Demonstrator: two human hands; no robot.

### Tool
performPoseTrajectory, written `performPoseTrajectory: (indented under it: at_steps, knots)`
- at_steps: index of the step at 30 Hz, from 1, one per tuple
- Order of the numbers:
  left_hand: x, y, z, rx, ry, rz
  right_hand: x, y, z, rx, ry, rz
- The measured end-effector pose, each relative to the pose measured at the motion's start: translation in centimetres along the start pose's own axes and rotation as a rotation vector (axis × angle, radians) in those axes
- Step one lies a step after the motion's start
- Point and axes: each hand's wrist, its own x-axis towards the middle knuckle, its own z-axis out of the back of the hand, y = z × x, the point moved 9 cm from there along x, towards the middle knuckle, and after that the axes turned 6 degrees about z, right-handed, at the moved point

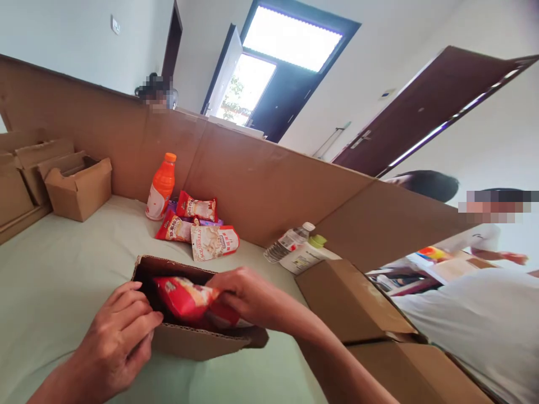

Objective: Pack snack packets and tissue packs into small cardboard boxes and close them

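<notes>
An open cardboard box (185, 340) stands on the pale green cloth in front of me. My left hand (120, 331) grips its left end, fingers hooked over the rim. Reaching in over the right side, my right hand (248, 294) is closed on a red snack packet (185, 297) that lies tilted inside the box. My right fingertips are partly hidden by the packet. More red and white wrapping shows beneath my right hand, too covered to make out. Behind the box lie red snack packets (197, 209), a white and red pouch (215, 242) and an orange-capped bottle (161, 188).
Small cardboard boxes (80, 188) stand at the left. At the right are a clear plastic bottle (290, 241), a white green-capped container (304, 255) and closed cardboard boxes (357, 297). A cardboard wall (261, 185) runs along the back, with people beyond it.
</notes>
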Motion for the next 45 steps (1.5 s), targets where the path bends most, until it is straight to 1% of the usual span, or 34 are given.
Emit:
performPoseTrajectory:
  at_steps: [3, 5, 7, 10, 12, 14, 15, 16, 17, 19, 21, 22, 23, 25, 26, 28, 31, 33, 36, 40, 43, 45]
  knots:
    - [-0.3, -0.1, 0.1, -0.006, -0.003, 0.005, 1.0, -0.4, -2.5, -0.283, 0.222, -0.152]
    - [-0.4, 0.0, 0.2, -0.015, -0.011, 0.003, 1.7, -0.6, -4.2, -0.418, 0.331, -0.193]
    - [-0.3, 0.0, 0.2, -0.023, -0.009, -0.005, 2.6, -0.4, -5.8, -0.499, 0.398, -0.159]
    - [-0.2, 0.0, 0.0, -0.031, -0.004, -0.020, 3.6, -0.2, -7.9, -0.523, 0.480, -0.084]
    - [-0.1, 0.1, 0.0, -0.029, -0.001, -0.022, 3.7, -0.2, -8.5, -0.507, 0.535, -0.053]
    - [0.1, 0.1, -0.1, -0.029, 0.009, -0.020, 3.4, -0.1, -8.3, -0.467, 0.549, -0.038]
    - [0.1, 0.2, -0.2, -0.032, 0.015, -0.019, 3.1, -0.1, -7.8, -0.438, 0.528, -0.042]
    - [0.1, 0.2, -0.2, -0.035, 0.020, -0.019, 2.6, 0.0, -7.0, -0.403, 0.476, -0.047]
    - [0.2, 0.2, -0.2, -0.039, 0.023, -0.020, 2.0, 0.1, -5.9, -0.362, 0.390, -0.050]
    - [0.2, 0.3, -0.1, -0.044, 0.029, -0.022, -0.1, 0.2, -2.8, -0.275, 0.132, -0.050]
    - [0.2, 0.4, 0.0, -0.047, 0.024, -0.024, -3.3, -0.2, 0.2, -0.198, -0.152, -0.057]
    - [0.2, 0.4, 0.0, -0.046, 0.019, -0.026, -5.1, -0.5, 1.3, -0.176, -0.268, -0.065]
    - [0.2, 0.5, -0.1, -0.044, 0.015, -0.026, -6.9, -0.9, 1.9, -0.170, -0.355, -0.075]
    - [0.3, 0.6, -0.1, -0.030, 0.002, -0.011, -9.3, -1.5, 2.0, -0.180, -0.448, -0.077]
    - [0.3, 0.7, -0.1, -0.007, -0.010, 0.008, -10.0, -1.6, 1.6, -0.185, -0.463, -0.069]
    - [0.1, 0.9, 0.0, 0.071, -0.056, 0.069, -10.4, -1.8, 0.2, -0.175, -0.454, -0.061]
    - [-1.0, 1.1, 0.6, 0.194, -0.147, 0.171, -9.6, -2.1, -2.0, -0.130, -0.412, -0.064]
    - [-2.0, 1.1, 0.8, 0.205, -0.165, 0.231, -9.0, -2.4, -3.4, -0.101, -0.389, -0.074]
    - [-3.1, 1.2, 0.8, 0.158, -0.149, 0.274, -8.8, -3.3, -5.0, -0.089, -0.383, -0.088]
    - [-2.6, 1.2, 0.5, 0.133, -0.092, 0.268, -9.1, -4.3, -6.4, -0.079, -0.395, -0.100]
    - [-1.6, 1.4, 0.2, 0.098, -0.044, 0.248, -9.3, -4.2, -6.6, -0.067, -0.389, -0.088]
    - [-1.0, 1.5, 0.0, 0.092, -0.024, 0.242, -9.2, -3.5, -5.9, -0.070, -0.423, -0.046]
